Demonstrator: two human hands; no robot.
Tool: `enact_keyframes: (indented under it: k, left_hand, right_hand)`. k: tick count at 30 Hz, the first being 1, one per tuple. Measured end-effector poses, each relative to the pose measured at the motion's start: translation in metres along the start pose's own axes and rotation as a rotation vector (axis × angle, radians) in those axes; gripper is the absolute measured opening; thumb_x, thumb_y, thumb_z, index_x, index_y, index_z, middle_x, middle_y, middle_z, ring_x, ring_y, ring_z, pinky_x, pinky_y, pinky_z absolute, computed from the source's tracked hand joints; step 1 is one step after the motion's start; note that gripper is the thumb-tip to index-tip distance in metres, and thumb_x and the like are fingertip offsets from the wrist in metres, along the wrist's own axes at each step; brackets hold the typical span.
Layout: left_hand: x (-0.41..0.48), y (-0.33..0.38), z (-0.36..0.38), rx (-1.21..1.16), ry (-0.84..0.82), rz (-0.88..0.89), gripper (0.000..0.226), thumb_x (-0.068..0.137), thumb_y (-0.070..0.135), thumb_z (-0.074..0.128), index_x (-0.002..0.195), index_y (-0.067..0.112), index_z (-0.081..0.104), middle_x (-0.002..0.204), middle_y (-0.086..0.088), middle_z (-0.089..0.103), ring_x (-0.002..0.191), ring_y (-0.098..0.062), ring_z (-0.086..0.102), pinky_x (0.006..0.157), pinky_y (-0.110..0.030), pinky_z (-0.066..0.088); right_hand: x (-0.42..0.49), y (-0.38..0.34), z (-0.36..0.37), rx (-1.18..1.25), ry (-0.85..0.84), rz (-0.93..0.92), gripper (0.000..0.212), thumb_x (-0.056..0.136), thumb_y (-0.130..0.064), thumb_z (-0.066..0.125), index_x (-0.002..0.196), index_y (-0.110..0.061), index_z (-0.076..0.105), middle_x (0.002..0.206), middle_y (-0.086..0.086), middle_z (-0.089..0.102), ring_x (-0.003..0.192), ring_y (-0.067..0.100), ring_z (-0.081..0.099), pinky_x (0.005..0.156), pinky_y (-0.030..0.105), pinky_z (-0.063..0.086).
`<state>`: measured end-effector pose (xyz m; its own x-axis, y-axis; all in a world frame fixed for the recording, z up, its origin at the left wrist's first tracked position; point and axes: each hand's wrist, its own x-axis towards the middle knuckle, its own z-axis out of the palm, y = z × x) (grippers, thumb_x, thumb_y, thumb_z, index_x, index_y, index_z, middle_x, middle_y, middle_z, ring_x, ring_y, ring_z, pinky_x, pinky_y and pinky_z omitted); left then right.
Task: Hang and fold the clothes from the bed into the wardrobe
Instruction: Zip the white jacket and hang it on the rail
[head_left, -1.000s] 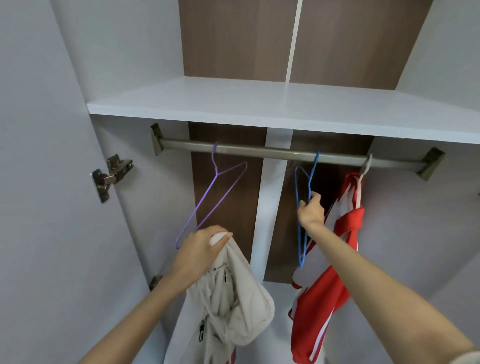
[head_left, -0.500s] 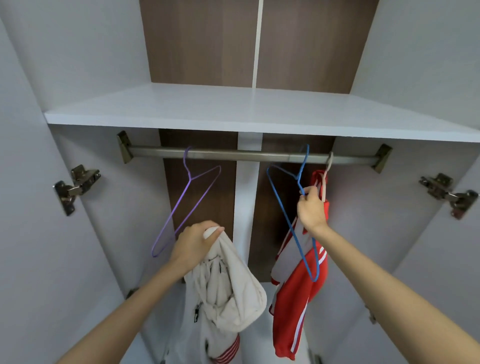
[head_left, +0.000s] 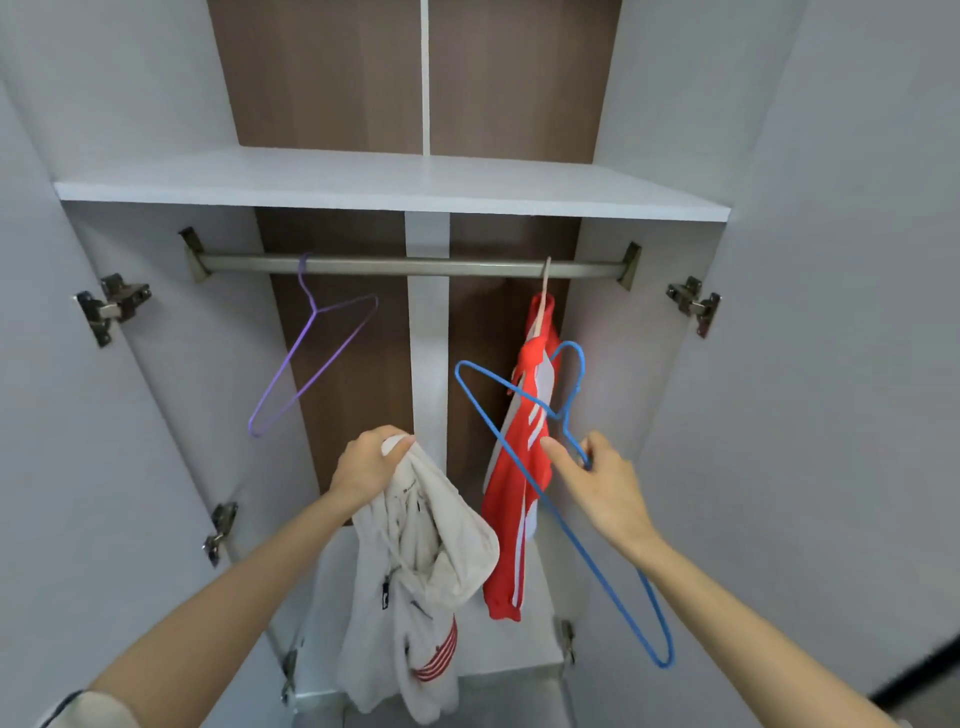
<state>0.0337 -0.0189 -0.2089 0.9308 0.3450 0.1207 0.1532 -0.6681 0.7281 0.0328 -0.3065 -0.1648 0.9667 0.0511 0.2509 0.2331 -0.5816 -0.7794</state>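
Left hand (head_left: 366, 462) grips the bunched white hoodie (head_left: 415, 571), which dangles below it. Right hand (head_left: 602, 478) pinches the blue hanger (head_left: 581, 364), clear of the rail (head_left: 415, 266). Red jacket (head_left: 519, 467) already hung above right hand; hoodie not yet on a hanger.

White hoodie (head_left: 415, 571) dangling, bunched at top; blue hanger (head_left: 570, 536) tilted, off wardrobe rail (head_left: 415, 266); red jacket (head_left: 519, 483) hanging on it.

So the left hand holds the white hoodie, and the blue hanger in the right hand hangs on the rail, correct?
No. The head view shows the blue hanger off the rail, in the right hand; the rest is right.
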Motion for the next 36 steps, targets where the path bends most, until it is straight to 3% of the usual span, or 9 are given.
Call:
enact_keyframes:
  k: [6,11,15,19,21,25,28,32,36]
  left_hand:
    - [-0.062,0.007,0.001,-0.026,0.038,-0.025,0.017,0.093,0.036,0.059,0.099,0.025,0.07,0.103,0.003,0.07,0.102,-0.021,0.06,0.085,-0.029,0.042]
    - [-0.101,0.007,-0.013,-0.037,0.039,-0.021,0.017,0.093,0.034,0.06,0.099,0.022,0.07,0.097,0.007,0.066,0.096,-0.015,0.057,0.081,-0.027,0.039]
    - [-0.119,-0.001,-0.032,-0.061,0.011,-0.027,0.01,0.092,0.029,0.062,0.092,0.021,0.069,0.096,0.004,0.067,0.093,-0.014,0.058,0.08,-0.025,0.039]
    - [-0.141,-0.022,-0.04,-0.11,-0.062,-0.115,0.016,0.093,0.017,0.062,0.102,0.007,0.07,0.111,-0.007,0.066,0.104,-0.022,0.058,0.088,-0.027,0.04]
    - [-0.159,-0.031,-0.038,-0.131,-0.064,-0.129,0.016,0.091,0.01,0.062,0.104,0.005,0.069,0.116,-0.011,0.065,0.112,-0.027,0.058,0.095,-0.031,0.04]
    - [-0.2,-0.036,-0.043,-0.062,-0.124,0.021,0.019,0.088,0.004,0.06,0.104,0.011,0.068,0.114,-0.005,0.066,0.114,-0.024,0.057,0.099,-0.031,0.038]
    - [-0.231,-0.027,-0.052,-0.028,-0.24,0.163,0.023,0.086,0.001,0.062,0.102,0.017,0.068,0.107,0.003,0.066,0.109,-0.018,0.059,0.097,-0.027,0.04]
    - [-0.268,0.004,-0.065,-0.086,-0.321,0.266,0.022,0.087,0.002,0.061,0.102,0.016,0.069,0.109,0.006,0.068,0.107,-0.009,0.059,0.1,-0.026,0.04]
    - [-0.302,0.047,-0.084,-0.293,-0.403,0.447,0.022,0.088,0.002,0.063,0.094,0.021,0.07,0.1,0.012,0.07,0.096,0.003,0.062,0.087,-0.014,0.044]
  right_hand:
    - [-0.058,0.011,-0.022,0.13,0.085,-0.045,0.066,0.082,-0.068,0.057,0.046,-0.023,0.026,0.041,-0.005,0.022,0.045,0.011,0.02,0.045,0.021,0.024]
    - [-0.094,0.005,-0.027,0.297,-0.16,-0.127,0.018,0.095,-0.034,0.057,0.078,-0.027,0.06,0.069,0.012,0.054,0.058,0.012,0.045,0.058,0.017,0.04]
    - [-0.114,-0.007,-0.035,0.266,-0.196,-0.064,0.013,0.092,-0.025,0.063,0.087,-0.019,0.073,0.09,-0.006,0.072,0.084,0.022,0.065,0.073,0.023,0.05]
    - [-0.14,-0.031,-0.04,0.101,-0.195,0.024,0.03,0.088,-0.022,0.064,0.059,-0.016,0.061,0.071,0.002,0.066,0.056,0.023,0.05,0.058,0.033,0.045]
    - [-0.155,-0.041,-0.039,-0.087,-0.21,0.072,0.029,0.086,-0.021,0.059,0.063,-0.004,0.058,0.061,0.005,0.054,0.052,0.019,0.038,0.053,0.029,0.037]
    - [-0.194,-0.052,-0.044,-0.238,-0.323,0.148,0.022,0.084,-0.024,0.061,0.075,-0.004,0.067,0.064,0.005,0.057,0.056,0.019,0.048,0.054,0.027,0.039]
    - [-0.227,-0.05,-0.041,-0.165,-0.397,0.181,0.023,0.084,-0.025,0.067,0.081,-0.003,0.072,0.057,-0.001,0.052,0.053,0.014,0.045,0.055,0.027,0.037]
    - [-0.256,-0.043,-0.039,-0.036,-0.455,0.187,0.018,0.085,-0.021,0.07,0.073,-0.009,0.075,0.038,-0.015,0.047,0.042,0.001,0.044,0.047,0.01,0.032]
    - [-0.276,-0.041,-0.023,0.106,-0.521,0.212,0.017,0.089,-0.017,0.066,0.09,-0.004,0.077,0.053,-0.02,0.059,0.053,-0.009,0.051,0.055,0.006,0.037]
